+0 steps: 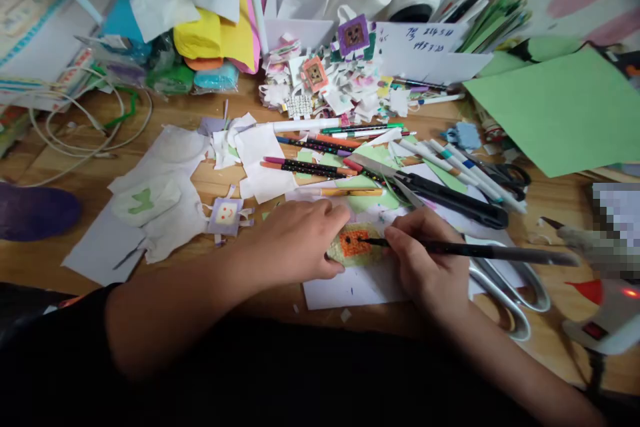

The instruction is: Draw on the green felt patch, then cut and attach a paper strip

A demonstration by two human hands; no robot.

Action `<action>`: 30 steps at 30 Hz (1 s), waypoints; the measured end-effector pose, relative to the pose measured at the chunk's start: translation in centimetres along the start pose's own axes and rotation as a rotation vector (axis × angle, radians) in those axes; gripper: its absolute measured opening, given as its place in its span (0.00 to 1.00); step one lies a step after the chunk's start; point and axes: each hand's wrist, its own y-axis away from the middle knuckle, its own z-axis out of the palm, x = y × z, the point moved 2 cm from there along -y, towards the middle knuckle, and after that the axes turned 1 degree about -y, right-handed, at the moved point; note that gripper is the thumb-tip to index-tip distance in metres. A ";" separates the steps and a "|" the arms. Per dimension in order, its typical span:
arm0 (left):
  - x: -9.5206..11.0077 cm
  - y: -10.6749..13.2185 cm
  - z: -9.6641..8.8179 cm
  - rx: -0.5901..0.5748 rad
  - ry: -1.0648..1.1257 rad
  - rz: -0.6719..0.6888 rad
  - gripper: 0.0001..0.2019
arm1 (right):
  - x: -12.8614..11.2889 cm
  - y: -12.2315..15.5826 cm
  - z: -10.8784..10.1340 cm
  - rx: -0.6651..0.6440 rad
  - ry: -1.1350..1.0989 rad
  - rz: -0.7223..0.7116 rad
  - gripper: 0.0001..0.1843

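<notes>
My left hand (305, 237) grips the left edge of a small woven-looking craft piece (371, 255), pale green with an orange square and dark dots. In my right hand (430, 267) is a long black pen (480, 250), held in a pinch. Its tip touches or hovers just over the orange square; I cannot tell which. Under the piece lies a white paper sheet (325, 297). A little purple-framed paper figure with a smiling face (227, 215) rests left of my left hand.
Several markers (310, 168) lie beyond my hands, beside a black utility knife (455, 200). Silver-handled scissors (520, 330) sit by my right wrist. A glue gun (607, 313) stands at the right edge. Paper scraps (345, 97) pile at the back; green card (560, 107) lies right.
</notes>
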 end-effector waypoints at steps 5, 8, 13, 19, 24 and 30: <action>-0.1 0.0 0.2 0.007 0.028 -0.004 0.22 | -0.3 -0.1 0.1 -0.021 0.059 -0.029 0.10; -0.1 0.0 0.2 0.010 0.031 0.002 0.22 | -0.2 -0.1 0.1 -0.010 0.055 -0.022 0.09; -0.1 0.0 0.1 -0.031 0.043 -0.008 0.21 | -0.2 0.0 0.1 -0.026 0.042 -0.035 0.10; -0.1 0.0 0.0 -0.016 0.044 0.004 0.22 | -0.3 -0.1 0.1 -0.009 0.067 -0.066 0.09; -0.2 0.1 0.1 0.021 0.016 0.026 0.22 | 0.0 -0.1 0.1 -0.004 0.005 -0.002 0.09; -0.1 0.1 0.1 0.021 0.018 0.019 0.23 | -0.5 0.8 0.0 0.044 -0.134 -0.103 0.10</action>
